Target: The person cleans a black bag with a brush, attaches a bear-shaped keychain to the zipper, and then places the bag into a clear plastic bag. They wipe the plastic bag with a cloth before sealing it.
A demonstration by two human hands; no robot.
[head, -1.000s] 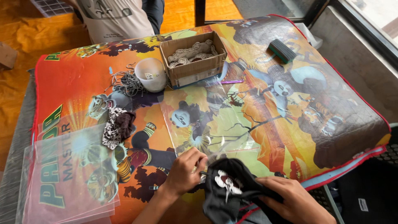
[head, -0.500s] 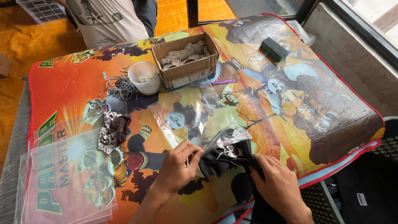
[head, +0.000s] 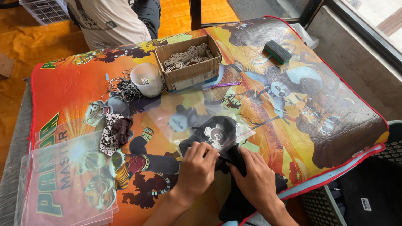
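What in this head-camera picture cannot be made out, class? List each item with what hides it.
- Lower part of the black garment: head view, covered by the left hand and right hand, and cut by the bottom edge.
- Both forearms: cut off by the bottom edge.
- Pieces in the cardboard box: too small to identify.
- Seated person: cut off by the top edge.

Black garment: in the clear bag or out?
Partly in. The black garment's printed end lies under the clear plastic bag; the rest trails out beneath the left hand and right hand.
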